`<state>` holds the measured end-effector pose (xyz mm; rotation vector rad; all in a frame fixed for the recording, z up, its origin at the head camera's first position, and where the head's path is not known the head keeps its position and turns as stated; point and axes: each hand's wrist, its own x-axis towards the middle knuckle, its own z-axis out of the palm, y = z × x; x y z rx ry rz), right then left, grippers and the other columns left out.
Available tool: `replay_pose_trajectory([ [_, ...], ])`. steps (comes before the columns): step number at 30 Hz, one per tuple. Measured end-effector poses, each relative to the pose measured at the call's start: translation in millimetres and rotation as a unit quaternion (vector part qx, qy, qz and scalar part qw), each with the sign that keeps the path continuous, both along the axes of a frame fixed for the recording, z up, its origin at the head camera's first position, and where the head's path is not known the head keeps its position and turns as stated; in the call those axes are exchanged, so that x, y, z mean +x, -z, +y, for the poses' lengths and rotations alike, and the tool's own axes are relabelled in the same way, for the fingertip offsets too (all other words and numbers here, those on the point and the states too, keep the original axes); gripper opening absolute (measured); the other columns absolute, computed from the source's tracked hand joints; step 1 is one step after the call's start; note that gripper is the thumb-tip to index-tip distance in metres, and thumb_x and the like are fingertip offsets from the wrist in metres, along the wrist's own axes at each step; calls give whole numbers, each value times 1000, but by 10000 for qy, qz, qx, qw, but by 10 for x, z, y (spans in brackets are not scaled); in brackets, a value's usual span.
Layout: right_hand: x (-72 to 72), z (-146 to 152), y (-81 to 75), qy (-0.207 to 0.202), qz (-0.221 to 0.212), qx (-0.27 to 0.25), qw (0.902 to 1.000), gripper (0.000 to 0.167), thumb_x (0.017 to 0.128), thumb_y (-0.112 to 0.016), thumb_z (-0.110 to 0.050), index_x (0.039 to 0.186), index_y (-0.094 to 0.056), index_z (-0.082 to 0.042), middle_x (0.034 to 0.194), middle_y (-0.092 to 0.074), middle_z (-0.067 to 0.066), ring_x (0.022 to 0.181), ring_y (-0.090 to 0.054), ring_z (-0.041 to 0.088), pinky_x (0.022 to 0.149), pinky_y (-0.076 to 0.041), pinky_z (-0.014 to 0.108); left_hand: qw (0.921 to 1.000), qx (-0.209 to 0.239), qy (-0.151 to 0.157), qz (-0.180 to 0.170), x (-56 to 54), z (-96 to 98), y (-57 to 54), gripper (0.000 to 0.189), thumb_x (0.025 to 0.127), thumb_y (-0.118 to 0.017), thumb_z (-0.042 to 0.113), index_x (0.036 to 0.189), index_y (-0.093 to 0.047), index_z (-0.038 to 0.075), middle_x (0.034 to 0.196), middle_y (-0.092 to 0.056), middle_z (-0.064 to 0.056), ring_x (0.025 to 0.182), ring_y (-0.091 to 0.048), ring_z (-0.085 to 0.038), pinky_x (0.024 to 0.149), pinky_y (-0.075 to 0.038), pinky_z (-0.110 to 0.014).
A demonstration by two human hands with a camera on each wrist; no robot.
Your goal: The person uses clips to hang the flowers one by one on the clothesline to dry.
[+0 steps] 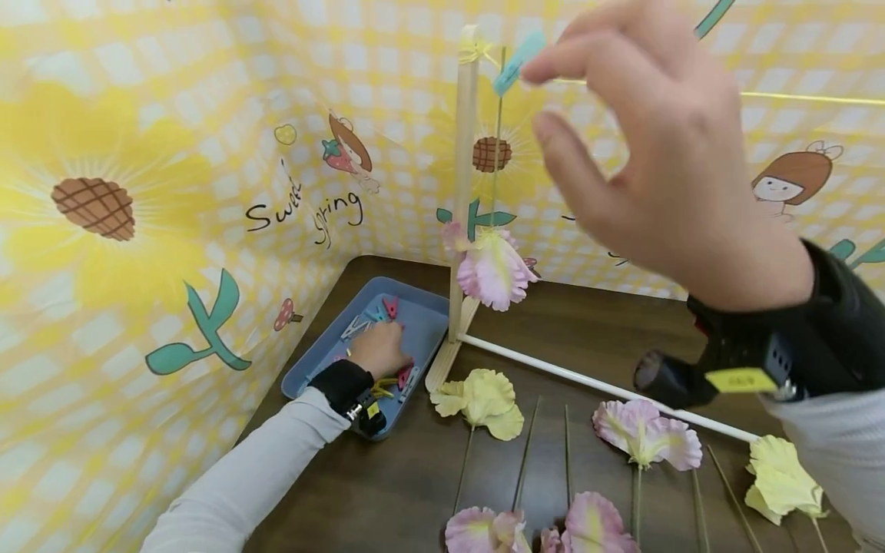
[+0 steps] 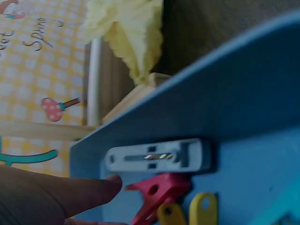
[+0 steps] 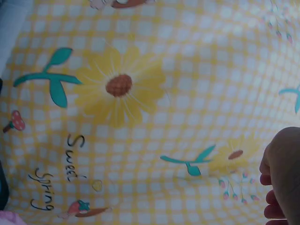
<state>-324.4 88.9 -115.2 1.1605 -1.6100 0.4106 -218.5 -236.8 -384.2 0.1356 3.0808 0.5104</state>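
In the head view, my right hand (image 1: 664, 146) is raised at the top of a wooden post, thumb and index finger spread apart. Its index fingertip is right at the end of a light blue clothespin (image 1: 518, 63). Below that clothespin hangs a pink flower (image 1: 496, 269), head down, its stem running up to the clip. My left hand (image 1: 379, 349) reaches down into a blue tray (image 1: 423, 315) of clothespins. The left wrist view shows a straight finger (image 2: 93, 190) beside a red clothespin (image 2: 161, 190) and a grey-white clothespin (image 2: 159, 156); its other fingers are mostly hidden.
A wooden post (image 1: 465, 192) carries a yellow string (image 1: 809, 97) that runs right. A white rod (image 1: 546, 365) joins the frame's base. Several flowers lie on the dark table, including a yellow flower (image 1: 484, 403) and a pink flower (image 1: 646, 434). Patterned cloth (image 1: 228, 115) encloses the back and left.
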Motion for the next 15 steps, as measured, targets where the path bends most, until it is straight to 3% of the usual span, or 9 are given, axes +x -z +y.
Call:
replay_pose_trajectory([
  [3, 1114, -267, -21, -627, -339, 254, 9971, 29, 85, -69, -23, 113, -70, -15, 116, -60, 7, 104, -56, 28, 85, -42, 41, 9999, -59, -90, -7, -20, -19, 109, 25, 80, -80, 23, 79, -66, 2, 67, -58, -6, 57, -55, -20, 49, -43, -35],
  [4, 1381, -332, -32, -774, -443, 280, 9956, 26, 88, -64, -19, 111, -70, -8, 113, -60, 12, 101, -57, 30, 83, -43, 41, 9999, -44, -123, -44, -30, -28, 142, 26, 81, -79, 22, 72, -62, 4, 62, -55, -5, 55, -53, -19, 48, -41, -34],
  [6, 1673, -390, -39, -913, -587, 396, 9933, 24, 92, -57, -14, 107, -67, 2, 107, -59, 20, 97, -57, 33, 80, -44, 39, 9999, -41, -101, -18, -51, -46, 186, 32, 81, -77, 19, 60, -55, 8, 56, -48, -3, 50, -48, -18, 47, -36, -32],
  [8, 1767, -400, -3, -924, -661, 518, 9922, 24, 94, -54, -12, 104, -65, 6, 104, -57, 24, 95, -55, 35, 80, -43, 39, 10000, -40, -82, 5, -69, -67, 205, 37, 80, -75, 15, 55, -48, 10, 53, -43, -2, 48, -43, -17, 46, -33, -32],
  [10, 1744, -374, 81, -910, -724, 560, 9916, 24, 93, -54, -11, 105, -65, 6, 106, -57, 24, 95, -56, 33, 78, -43, 38, 10000, -28, -39, -4, -74, -85, 202, 39, 80, -74, 11, 55, -44, 11, 54, -40, -1, 48, -40, -17, 46, -32, -31],
  [13, 1536, -270, 315, -920, -916, 558, 9900, 26, 89, -61, -12, 113, -67, -3, 116, -58, 15, 100, -56, 29, 83, -44, 39, 9999, 55, -12, 108, -52, -90, 131, 38, 79, -74, 9, 55, -44, 11, 54, -41, -2, 48, -40, -16, 47, -32, -31],
  [15, 1322, -168, 594, -1002, -1212, 458, 9865, 36, 84, -70, -15, 120, -68, -13, 123, -57, 8, 106, -56, 26, 87, -45, 41, 9993, 206, -82, 301, -2, -84, 10, 38, 81, -73, 10, 53, -47, 11, 51, -41, -1, 47, -41, -15, 47, -34, -29],
])
